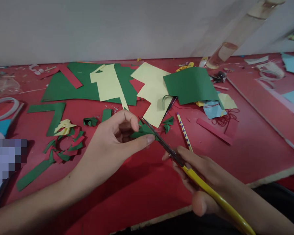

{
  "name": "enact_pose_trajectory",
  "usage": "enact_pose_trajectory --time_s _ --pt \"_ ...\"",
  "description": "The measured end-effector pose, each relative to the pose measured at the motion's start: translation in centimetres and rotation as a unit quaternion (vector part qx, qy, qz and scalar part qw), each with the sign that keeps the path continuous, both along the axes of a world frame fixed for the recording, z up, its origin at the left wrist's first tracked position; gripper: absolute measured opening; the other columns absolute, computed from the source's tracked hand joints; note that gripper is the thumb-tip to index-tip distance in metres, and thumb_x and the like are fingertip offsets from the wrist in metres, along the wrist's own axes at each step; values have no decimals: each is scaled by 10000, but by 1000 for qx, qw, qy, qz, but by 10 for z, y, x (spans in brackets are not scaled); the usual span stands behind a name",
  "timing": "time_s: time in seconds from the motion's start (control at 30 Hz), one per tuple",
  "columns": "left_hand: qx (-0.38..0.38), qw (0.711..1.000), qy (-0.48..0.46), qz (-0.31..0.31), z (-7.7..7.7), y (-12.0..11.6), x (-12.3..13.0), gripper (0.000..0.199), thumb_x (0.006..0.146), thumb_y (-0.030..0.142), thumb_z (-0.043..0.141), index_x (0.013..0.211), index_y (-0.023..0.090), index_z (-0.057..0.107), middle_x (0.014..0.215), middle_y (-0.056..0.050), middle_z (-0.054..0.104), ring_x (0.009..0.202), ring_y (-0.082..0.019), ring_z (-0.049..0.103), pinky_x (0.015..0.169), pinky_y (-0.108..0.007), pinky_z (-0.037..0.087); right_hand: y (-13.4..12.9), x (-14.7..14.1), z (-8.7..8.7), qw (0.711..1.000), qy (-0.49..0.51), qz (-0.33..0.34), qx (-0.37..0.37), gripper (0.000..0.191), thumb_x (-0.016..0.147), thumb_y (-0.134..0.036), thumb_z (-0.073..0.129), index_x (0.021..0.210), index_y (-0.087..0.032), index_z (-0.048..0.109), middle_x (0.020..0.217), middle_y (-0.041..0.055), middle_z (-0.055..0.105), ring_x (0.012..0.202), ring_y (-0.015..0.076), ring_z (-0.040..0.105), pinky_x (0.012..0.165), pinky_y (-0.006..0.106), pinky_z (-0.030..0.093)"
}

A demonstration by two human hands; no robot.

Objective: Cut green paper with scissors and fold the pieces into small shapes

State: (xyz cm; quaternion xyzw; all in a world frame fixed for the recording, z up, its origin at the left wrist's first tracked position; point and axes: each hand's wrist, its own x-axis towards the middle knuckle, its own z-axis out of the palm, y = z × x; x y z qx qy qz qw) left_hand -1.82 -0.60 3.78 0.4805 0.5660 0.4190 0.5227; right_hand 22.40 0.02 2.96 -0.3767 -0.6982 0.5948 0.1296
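Observation:
My left hand (117,140) pinches a small folded piece of green paper (144,130) between thumb and fingers, near the middle of the view. My right hand (201,182) is closed around the yellow handle of a pair of scissors (169,150). The blades point up and left, and they meet the right end of the green piece beside my left thumb. How far apart the blades are is hard to tell. A wreath of red and green folded paper (63,145) lies left of my left wrist, with a pale yellow folded piece (64,127) at its top.
Green sheets (80,81), cream paper (152,88) and red strips (214,131) lie across the red table (142,202). A dotted pencil (185,132) is above my right hand. A tall clear container (222,52) leans at the back right. A tape roll (5,109) sits at left.

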Motion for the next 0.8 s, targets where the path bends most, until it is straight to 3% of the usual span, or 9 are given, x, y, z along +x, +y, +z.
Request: enact_pose_trajectory --time_s 0.2,0.5,0.63,0.8 --pt "12 1000 -9 -14 -3 3 2 278 788 246 810 757 214 536 670 61 611 637 -101 597 588 -201 436 -1 -1 -2 995 -10 -49 -87 725 646 -798 725 1058 -212 617 783 -20 543 629 114 454 525 206 423" --pt "54 998 -11 -21 -1 -1 2 28 862 252 766 861 279 757 841 55 729 797 -90 671 742 -150 536 -5 0 -4 992 9 -68 -108 688 729 -772 692 1126 -215 614 799 -7 566 614 108 471 500 199 416" --pt "60 998 -16 -7 -1 -1 1 89 844 238 780 846 273 699 845 71 698 791 -77 661 736 -136 534 -4 0 -3 992 3 -62 -106 736 708 -785 690 1164 -214 610 793 -6 564 624 116 484 499 201 418" --pt "44 999 3 10 1 2 0 253 803 270 801 785 239 550 711 72 603 649 -81 602 560 -164 468 -1 2 -3 996 -4 -45 -78 750 661 -790 718 1121 -204 629 794 -5 573 646 128 497 528 209 438"
